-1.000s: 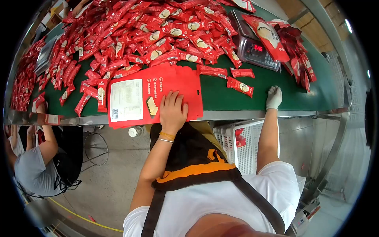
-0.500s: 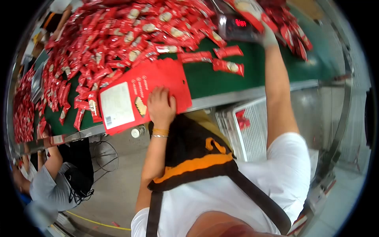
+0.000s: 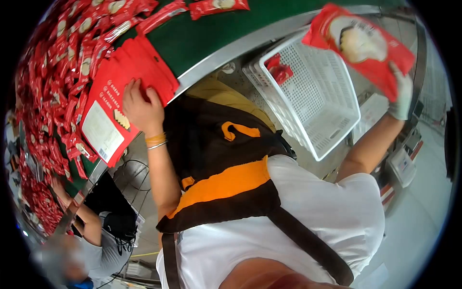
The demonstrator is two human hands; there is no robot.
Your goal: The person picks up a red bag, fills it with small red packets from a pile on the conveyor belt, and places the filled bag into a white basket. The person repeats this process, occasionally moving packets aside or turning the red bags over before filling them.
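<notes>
My left hand (image 3: 143, 107) rests on a stack of flat red pouches (image 3: 113, 91), fingers laid on top and thumb apart. The uppermost pouch shows a white label with a barcode. In my gloved right hand (image 3: 401, 94) is a red printed pouch (image 3: 358, 41), gripped at one end and raised above the right side of a white plastic basket (image 3: 354, 108). At the bottom of that basket's far left corner lie small red packets (image 3: 279, 71).
Many small red packets (image 3: 53, 86) cover the green table (image 3: 207, 33), which has a metal edge (image 3: 240, 45). A co-worker (image 3: 103, 236) is at the table's left end. To the right stands a white box-like device (image 3: 400, 166).
My right hand has carried the pouch from beside the scale with the red display to above the basket's side. The view has turned right; my left hand stays on the stack.
</notes>
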